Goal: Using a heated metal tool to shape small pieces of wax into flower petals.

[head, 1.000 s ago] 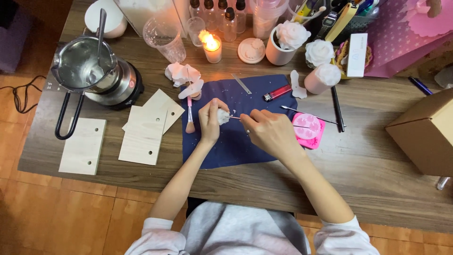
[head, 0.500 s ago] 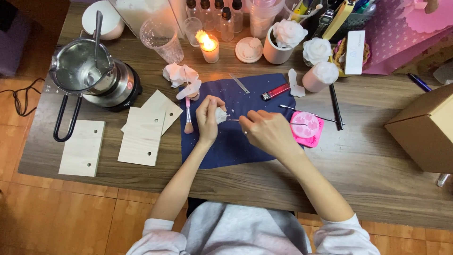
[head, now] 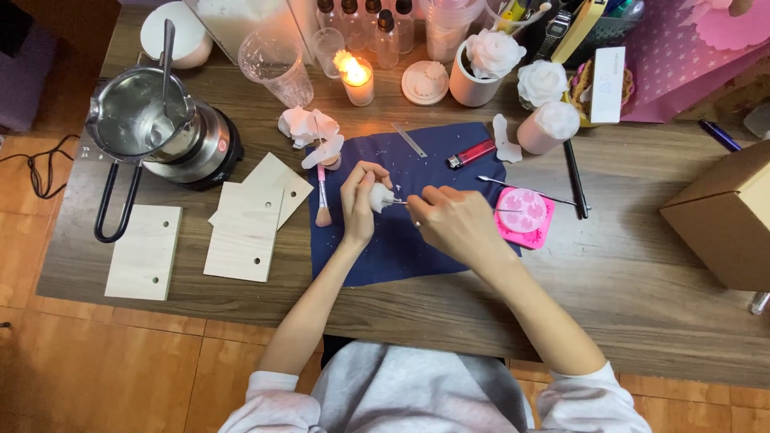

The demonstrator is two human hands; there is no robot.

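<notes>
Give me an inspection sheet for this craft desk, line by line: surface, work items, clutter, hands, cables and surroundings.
Surface: wooden table with a dark blue cloth.
Work items: small white piece; thin metal tool touching it.
Clutter: brush, pink mould, red lighter, lit candle, wooden boards, melting pot, cardboard box.
Hands: left hand holds the white piece; right hand holds the tool.
Cables: black cord at the table's left edge.
Surroundings: orange tiled floor.

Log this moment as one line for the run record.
left hand: pinches small white piece | right hand: holds thin tool to it | under: blue cloth | nearby: pink mould, lit candle
</notes>
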